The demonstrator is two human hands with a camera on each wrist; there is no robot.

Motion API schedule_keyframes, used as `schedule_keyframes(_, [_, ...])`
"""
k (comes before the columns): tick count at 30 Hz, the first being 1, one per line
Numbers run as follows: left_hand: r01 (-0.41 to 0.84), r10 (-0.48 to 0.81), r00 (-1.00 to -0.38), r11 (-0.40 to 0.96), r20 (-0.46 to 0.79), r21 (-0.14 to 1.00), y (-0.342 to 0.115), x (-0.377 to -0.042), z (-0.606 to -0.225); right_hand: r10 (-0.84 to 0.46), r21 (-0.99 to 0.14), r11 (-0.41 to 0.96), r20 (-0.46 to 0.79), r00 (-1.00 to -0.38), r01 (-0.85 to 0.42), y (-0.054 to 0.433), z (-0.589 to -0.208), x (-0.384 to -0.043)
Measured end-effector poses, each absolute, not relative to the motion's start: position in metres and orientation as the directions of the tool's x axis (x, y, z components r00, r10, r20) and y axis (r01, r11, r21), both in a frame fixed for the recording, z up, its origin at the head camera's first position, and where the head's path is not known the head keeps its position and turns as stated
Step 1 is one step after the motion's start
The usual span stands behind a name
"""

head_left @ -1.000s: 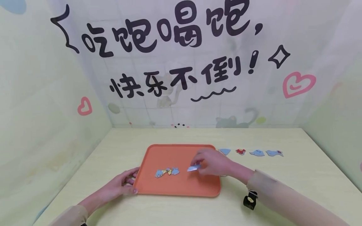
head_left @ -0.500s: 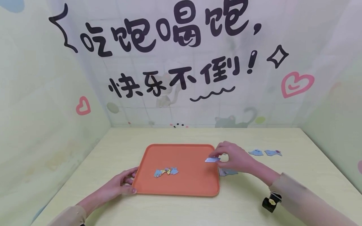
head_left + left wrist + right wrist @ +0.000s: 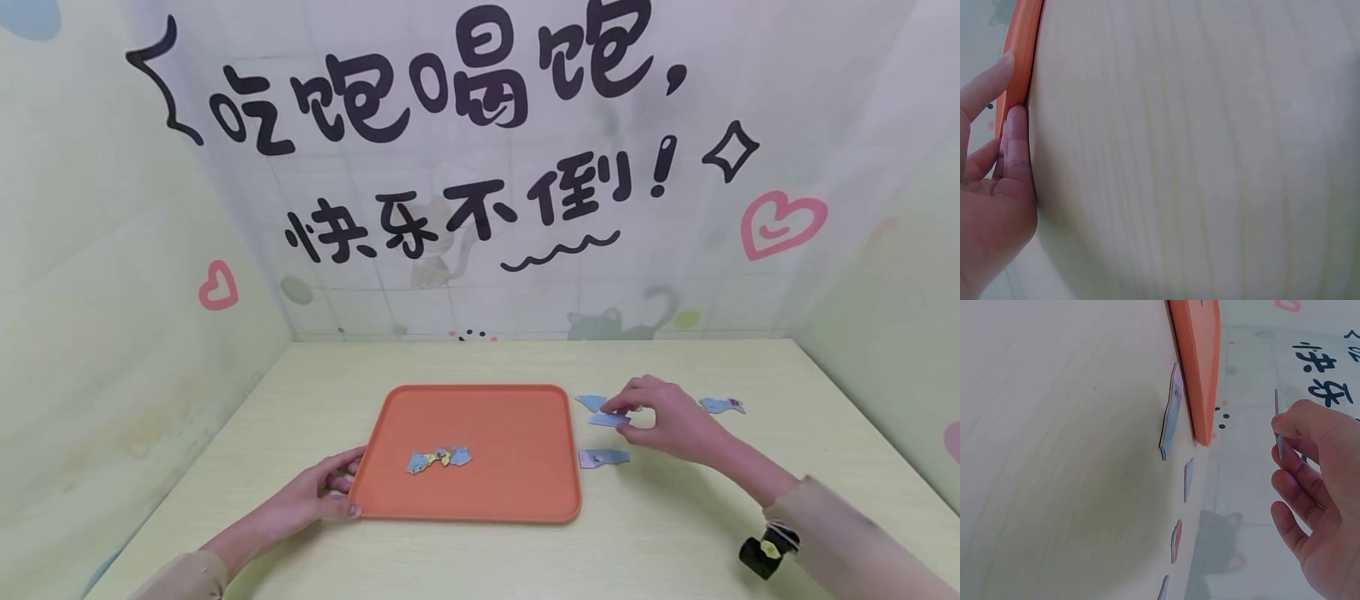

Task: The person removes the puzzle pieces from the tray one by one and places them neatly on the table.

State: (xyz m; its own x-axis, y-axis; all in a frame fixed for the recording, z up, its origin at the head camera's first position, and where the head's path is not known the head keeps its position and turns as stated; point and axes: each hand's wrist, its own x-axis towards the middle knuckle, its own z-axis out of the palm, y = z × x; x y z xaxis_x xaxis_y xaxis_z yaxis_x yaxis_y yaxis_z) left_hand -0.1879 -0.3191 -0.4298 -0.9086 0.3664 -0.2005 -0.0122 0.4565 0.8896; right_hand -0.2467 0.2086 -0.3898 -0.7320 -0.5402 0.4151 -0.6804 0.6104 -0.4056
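Observation:
My right hand (image 3: 675,417) pinches a flat light-blue puzzle piece (image 3: 606,420) between thumb and forefinger, just right of the orange tray (image 3: 510,417). Seen edge-on in the right wrist view, the pinched piece (image 3: 1277,403) is thin and raised off the table. At the tray's left edge, my left hand (image 3: 322,487) grips the rim; the left wrist view shows the thumb on the orange rim (image 3: 1022,50) with a finger against its side. A small strip of joined blue and yellow puzzle pieces (image 3: 438,459) lies on the tray.
Loose pieces lie right of the tray: a blue one (image 3: 588,402) near its far corner, a blue-and-pink one (image 3: 604,458) by its side, another (image 3: 722,406) farther right. A red piece (image 3: 1177,540) shows in the right wrist view. Walls enclose the table's back and sides.
My right hand has moved right, from over the tray to beyond its right edge, carrying the pinched piece. The left hand and the joined strip stay where they were.

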Motion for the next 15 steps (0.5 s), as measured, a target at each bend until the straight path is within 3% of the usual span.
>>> schedule_keyframes(15, [-0.016, 0.367, -0.908, 0.458, -0.205, 0.889, -0.319, -0.189, -0.43, -0.495, -0.402, 0.681, 0.365, -0.789, -0.612, 0.245, -0.402, -0.239])
